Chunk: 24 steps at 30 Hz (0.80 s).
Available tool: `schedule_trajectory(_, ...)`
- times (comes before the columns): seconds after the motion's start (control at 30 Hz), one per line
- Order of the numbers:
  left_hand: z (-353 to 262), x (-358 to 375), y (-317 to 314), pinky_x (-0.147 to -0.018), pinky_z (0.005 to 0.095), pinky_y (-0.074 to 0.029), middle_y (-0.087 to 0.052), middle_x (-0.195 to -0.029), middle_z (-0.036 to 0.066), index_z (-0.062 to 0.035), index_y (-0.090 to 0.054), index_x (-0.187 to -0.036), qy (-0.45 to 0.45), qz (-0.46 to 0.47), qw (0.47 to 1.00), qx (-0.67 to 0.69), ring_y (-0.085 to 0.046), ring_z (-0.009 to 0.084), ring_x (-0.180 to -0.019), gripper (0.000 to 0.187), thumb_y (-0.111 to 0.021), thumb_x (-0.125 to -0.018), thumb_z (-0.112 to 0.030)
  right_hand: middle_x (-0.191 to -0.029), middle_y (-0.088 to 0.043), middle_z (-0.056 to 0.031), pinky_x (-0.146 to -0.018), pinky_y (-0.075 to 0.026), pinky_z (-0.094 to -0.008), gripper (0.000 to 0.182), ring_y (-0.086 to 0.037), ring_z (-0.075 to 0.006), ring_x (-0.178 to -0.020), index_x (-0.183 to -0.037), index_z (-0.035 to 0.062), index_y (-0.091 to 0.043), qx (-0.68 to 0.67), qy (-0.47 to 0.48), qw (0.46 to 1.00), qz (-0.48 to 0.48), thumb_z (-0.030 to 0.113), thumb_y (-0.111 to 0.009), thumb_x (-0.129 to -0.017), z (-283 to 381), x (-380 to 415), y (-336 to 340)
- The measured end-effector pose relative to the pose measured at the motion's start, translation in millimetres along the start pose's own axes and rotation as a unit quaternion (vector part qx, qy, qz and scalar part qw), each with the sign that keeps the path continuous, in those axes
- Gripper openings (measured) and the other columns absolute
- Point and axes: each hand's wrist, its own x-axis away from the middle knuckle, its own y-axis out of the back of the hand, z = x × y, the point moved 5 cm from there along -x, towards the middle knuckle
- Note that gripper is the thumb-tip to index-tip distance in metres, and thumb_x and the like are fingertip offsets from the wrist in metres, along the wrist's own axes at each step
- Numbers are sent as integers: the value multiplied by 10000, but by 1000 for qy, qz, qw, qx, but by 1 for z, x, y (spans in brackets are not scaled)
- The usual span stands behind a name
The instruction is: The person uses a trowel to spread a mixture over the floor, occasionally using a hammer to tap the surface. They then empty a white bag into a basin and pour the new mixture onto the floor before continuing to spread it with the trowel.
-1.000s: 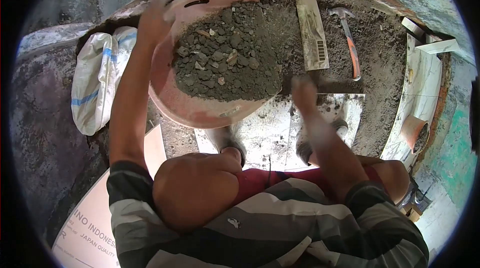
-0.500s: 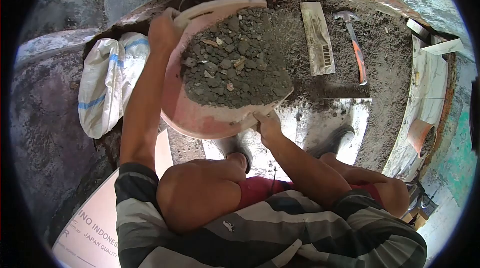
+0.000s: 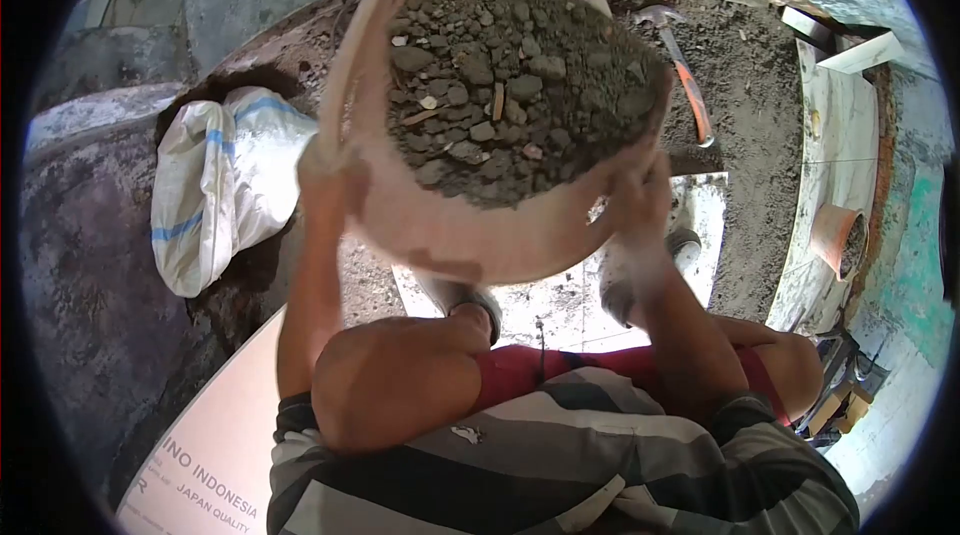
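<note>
A pinkish-white plastic scoop pan [image 3: 470, 235], loaded with dark soil and rubble [image 3: 510, 85], is held up in front of my legs. My left hand [image 3: 330, 175] grips its left side, and my right hand [image 3: 638, 197] holds the right side near a slot in the rim. Both hands are somewhat blurred, and the left fingers are partly hidden. Right of the pan, a claw hammer [image 3: 690, 90] with an orange and grey handle lies on the soil. Behind the pan only a corner of a pale flat piece [image 3: 597, 5] shows.
A white woven sack [image 3: 235, 185] with blue stripes lies at left, near a printed cardboard sheet [image 3: 215, 435]. White tiles [image 3: 540, 310] lie under my boots. At right are marble-look tiles [image 3: 825, 165] and a terracotta-coloured pot [image 3: 838, 240] beside a wall.
The loaded scoop pan has risen closer to me and turned. My left hand has come nearer from its far rim, while my right hand has moved right and up. The pan now covers most of the flat piece.
</note>
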Motion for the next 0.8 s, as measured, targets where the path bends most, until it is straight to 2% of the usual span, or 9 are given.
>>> schedule_trajectory(0.1, -18, 26, -35, -441, 240, -386, -534, -638, 35, 1, -558, -882, -156, -48, 978, -132, -491, 98, -493, 130, -613, -822, -99, -664, -563, -105, -554, -470, -341, 122, -564, -188, -565, -873, -11, -516, -82, 9, 996, 33, 72, -498, -785, 28, -43, 14)
schedule_trajectory(0.2, 2, 26, -46, -444, 240, -391, -538, -640, 30, -3, -568, -901, -25, 13, 998, 49, -474, 99, -486, 103, -591, -820, -62, -658, -551, -115, -550, -462, -360, 129, -558, -204, -556, -863, -15, -509, 68, 94, 993, -11, 83, -512, -780, 32, -57, 19)
schedule_trajectory(0.23, 10, 24, -43, -518, 279, -438, -562, -687, 40, 3, -599, -931, -39, 44, 995, 75, -522, 127, -562, 140, -601, -806, -60, -681, -554, -149, -605, -462, -396, 163, -576, -259, -618, -876, -24, -514, 54, 5, 998, 20, 102, -529, -773, 38, -53, 17)
schedule_trajectory(0.4, 66, 42, -31, -735, 356, -488, -652, -877, 115, 30, -613, -1050, -130, 24, 986, -101, -607, 207, -806, 295, -656, -809, -136, -785, -578, -196, -677, -453, -426, 230, -593, -319, -741, -915, -37, -535, 214, 67, 969, 100, 149, -548, -781, -48, -117, 8)
schedule_trajectory(0.53, 81, 53, -50, -836, 367, -470, -644, -993, 191, 19, -601, -1111, -44, 81, 995, 47, -613, 256, -910, 374, -656, -823, -213, -815, -606, -178, -674, -457, -419, 261, -608, -303, -758, -956, -50, -547, 189, -32, 967, 167, 148, -531, -786, -22, -133, -15)
schedule_trajectory(0.57, 79, 51, -52, -844, 378, -468, -640, -1008, 201, 19, -603, -1099, -42, 87, 995, 15, -613, 277, -928, 362, -643, -834, -224, -814, -611, -174, -672, -458, -418, 271, -611, -298, -756, -969, -52, -551, 200, -40, 962, 182, 145, -527, -785, -20, -141, -23)
schedule_trajectory(0.63, 76, 51, -39, -859, 401, -465, -633, -1037, 222, 20, -606, -1073, -32, 90, 994, -55, -614, 319, -963, 343, -616, -856, -246, -688, -531, -57, -486, -390, -321, 244, -506, -150, -566, -954, -36, -564, 185, 81, 961, 187, 120, -480, -786, -28, -161, -33)
schedule_trajectory(0.73, 81, 35, -5, -890, 436, -456, -629, -1053, 230, 19, -595, -1049, 36, 94, 968, -229, -597, 377, -1006, 343, -587, -879, -278, -757, -609, -146, -553, -466, -387, 329, -605, -238, -650, -1043, -55, -559, 278, 43, 931, 231, 142, -506, -786, -19, -176, -44)
schedule_trajectory(0.8, 119, -5, 44, -877, 472, -453, -618, -993, 231, -21, -588, -1059, -252, -172, 896, -322, -586, 401, -973, 354, -611, -859, -312, -745, -602, -146, -528, -464, -376, 340, -605, -229, -640, -1057, -60, -549, 243, 6, 938, 246, 147, -501, -792, 8, -165, -60)
